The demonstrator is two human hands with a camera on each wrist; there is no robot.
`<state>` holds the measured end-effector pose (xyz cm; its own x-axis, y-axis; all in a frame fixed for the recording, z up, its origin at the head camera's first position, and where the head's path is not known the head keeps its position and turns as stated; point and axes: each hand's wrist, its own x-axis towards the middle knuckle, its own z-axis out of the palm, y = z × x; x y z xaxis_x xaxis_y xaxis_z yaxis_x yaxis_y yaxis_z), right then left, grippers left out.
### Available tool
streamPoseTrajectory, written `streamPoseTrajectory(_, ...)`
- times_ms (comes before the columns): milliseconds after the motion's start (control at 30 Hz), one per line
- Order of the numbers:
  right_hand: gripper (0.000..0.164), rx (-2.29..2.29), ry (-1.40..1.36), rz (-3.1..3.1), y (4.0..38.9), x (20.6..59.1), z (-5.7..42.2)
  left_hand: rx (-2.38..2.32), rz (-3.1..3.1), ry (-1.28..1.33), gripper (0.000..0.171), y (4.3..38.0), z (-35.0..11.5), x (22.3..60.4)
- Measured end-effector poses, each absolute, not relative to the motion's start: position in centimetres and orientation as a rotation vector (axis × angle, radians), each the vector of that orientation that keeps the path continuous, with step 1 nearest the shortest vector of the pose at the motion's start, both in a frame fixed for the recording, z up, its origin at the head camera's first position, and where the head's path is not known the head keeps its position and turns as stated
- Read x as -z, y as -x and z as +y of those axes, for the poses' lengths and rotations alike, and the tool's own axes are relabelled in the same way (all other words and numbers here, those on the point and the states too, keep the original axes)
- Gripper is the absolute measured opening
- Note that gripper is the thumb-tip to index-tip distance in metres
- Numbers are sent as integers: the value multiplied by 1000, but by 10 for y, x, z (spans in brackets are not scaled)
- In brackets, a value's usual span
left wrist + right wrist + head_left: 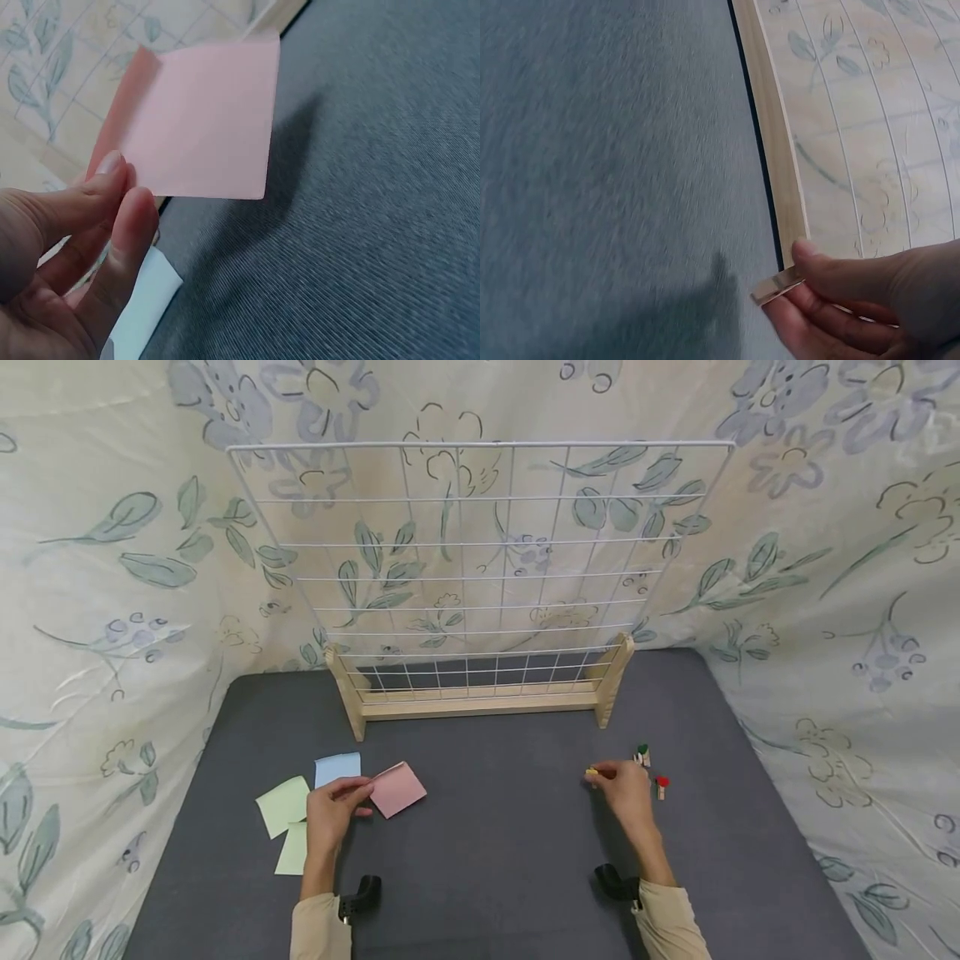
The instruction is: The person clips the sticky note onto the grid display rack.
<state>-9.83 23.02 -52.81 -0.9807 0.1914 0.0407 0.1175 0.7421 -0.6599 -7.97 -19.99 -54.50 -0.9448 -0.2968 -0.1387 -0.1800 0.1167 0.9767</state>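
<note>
A pink sticky note (398,790) is pinched by one edge between the thumb and fingers of my left hand (328,817). In the left wrist view that note (202,124) is raised off the dark table, casting a shadow, and its held edge bends up. My right hand (628,793) pinches a small wooden clothespin (774,286) between thumb and fingers; its yellow top (591,771) shows in the head view. Beside the right hand lie a clothespin with a red top (662,783) and at least one with a green top (643,750), partly hidden.
A white wire grid (480,579) stands on a wooden base (480,703) at the table's back. A blue note (337,767) and two light green notes, one upper (283,805) and one lower (292,852), lie near the left hand. Floral cloth (105,585) surrounds the table.
</note>
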Motion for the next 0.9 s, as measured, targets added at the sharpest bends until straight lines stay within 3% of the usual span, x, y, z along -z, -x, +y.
streamPoseTrajectory(367,17,-1190,36,-2737,114,516,198,2152,-2160,-475,24,91,-197,531)
streamPoseTrajectory(900,19,-1185,-193,-2683,138,487,172,1955,-2224,-460,23,111,-190,503)
